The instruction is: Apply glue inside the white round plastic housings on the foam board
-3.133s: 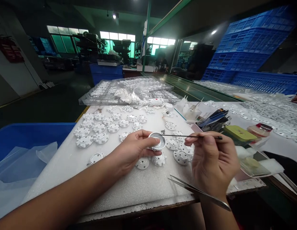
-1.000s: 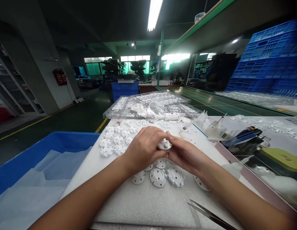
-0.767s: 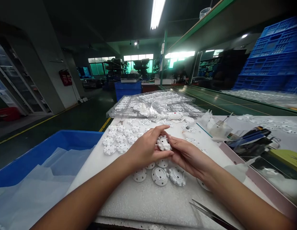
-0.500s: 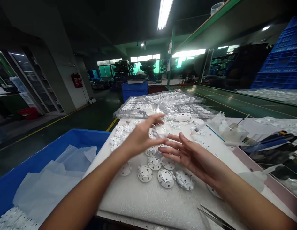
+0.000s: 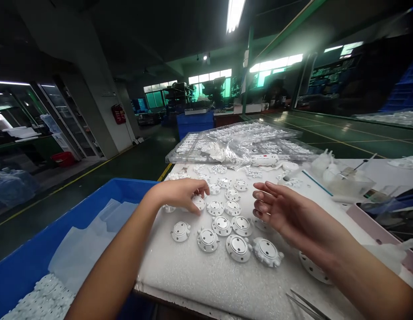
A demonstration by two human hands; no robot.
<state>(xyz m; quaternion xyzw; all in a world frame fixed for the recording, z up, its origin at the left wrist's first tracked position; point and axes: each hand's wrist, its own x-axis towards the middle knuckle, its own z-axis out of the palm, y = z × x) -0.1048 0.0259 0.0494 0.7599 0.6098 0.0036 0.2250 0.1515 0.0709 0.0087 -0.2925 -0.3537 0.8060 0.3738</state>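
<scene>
My left hand [image 5: 180, 194] is low over the white foam-covered table, thumb and fingers closed round the edges of a white round plastic part [image 5: 199, 203]. Around it lie several similar round parts with raised discs, dark holes and small knobs, such as this part [image 5: 238, 246] at the front. My right hand [image 5: 286, 213] hovers to the right, palm turned inward, its fingers loosely bent and apart with nothing in them. Beneath its fingertips, one more round part [image 5: 262, 226] is partly hidden. Another part [image 5: 313, 266] sits under my right wrist.
Tweezers [image 5: 306, 306] lie at the front right edge. Clear plastic trays [image 5: 240, 138] of small white parts stand at the back. A blue bin [image 5: 120, 186] with translucent sheets is on the left. A pink box [image 5: 373, 226] of tools stands right.
My left hand has come down and left from mid-air with the white round part, now at table level. My right hand has drawn away to the right. The view has shifted slightly.
</scene>
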